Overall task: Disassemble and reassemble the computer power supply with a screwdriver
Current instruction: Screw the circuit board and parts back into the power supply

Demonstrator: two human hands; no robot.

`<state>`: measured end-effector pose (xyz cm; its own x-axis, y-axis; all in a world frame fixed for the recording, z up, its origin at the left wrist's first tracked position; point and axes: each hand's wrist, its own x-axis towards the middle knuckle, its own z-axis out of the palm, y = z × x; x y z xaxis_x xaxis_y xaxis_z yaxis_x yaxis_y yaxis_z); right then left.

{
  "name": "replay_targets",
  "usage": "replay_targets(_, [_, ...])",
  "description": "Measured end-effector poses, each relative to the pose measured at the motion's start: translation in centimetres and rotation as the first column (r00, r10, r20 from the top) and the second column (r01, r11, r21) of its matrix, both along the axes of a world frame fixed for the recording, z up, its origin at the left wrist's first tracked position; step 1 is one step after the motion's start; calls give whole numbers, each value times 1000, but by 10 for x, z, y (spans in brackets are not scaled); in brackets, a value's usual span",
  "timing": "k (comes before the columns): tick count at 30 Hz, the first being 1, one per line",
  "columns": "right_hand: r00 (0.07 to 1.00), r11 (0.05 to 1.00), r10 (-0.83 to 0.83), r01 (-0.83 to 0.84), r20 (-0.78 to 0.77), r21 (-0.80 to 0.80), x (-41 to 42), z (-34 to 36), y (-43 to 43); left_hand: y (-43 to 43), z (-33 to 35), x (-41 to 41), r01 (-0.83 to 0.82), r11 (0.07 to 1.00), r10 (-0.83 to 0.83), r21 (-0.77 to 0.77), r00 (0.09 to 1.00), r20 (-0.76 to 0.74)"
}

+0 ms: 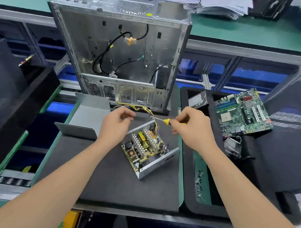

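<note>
PSU (149, 149) is sitting open on the grey mat (120, 181), turned at an angle, its circuit board and heatsinks showing. Right hand (191, 126) is hovering just behind and right of the PSU, gripping the screwdriver (167, 121) by its yellow handle. The shaft is pointing left, with the tip near the PSU's back corner; I can't tell if it is touching. Left hand (116, 124) is hanging over the PSU's back-left edge with fingers curled in and blurred, so I can't tell if it is pinching anything. Yellow wires (143, 108) are running from the PSU's back corner toward the case (118, 54), which is standing open-sided right behind the PSU. A bent metal cover (90, 116) is lying left of the PSU on the same mat. Right of the PSU, loose screws (199, 180) are lying on a green strip. Farther right and behind are a drive (197, 100), a motherboard (242, 112) and a cooler (232, 146), all sitting in black foam.
</note>
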<state>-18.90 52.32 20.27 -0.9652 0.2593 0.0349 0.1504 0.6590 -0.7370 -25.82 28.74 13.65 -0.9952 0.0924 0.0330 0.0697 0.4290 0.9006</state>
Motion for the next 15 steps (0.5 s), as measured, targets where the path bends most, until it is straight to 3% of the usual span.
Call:
replay_targets(6, [986, 931, -168, 160, 5, -328, 24, -27, 69, 76, 27, 24, 196, 977, -202, -84, 976, -76])
replay_targets(10, [966, 900, -255, 256, 51, -352, 46, -48, 109, 132, 27, 44, 326, 937, -336, -129, 940, -61])
replay_targets(15, [959, 928, -258, 280, 117, -245, 71, -82, 143, 192, 7, 69, 451, 861, -463, -237, 886, 3])
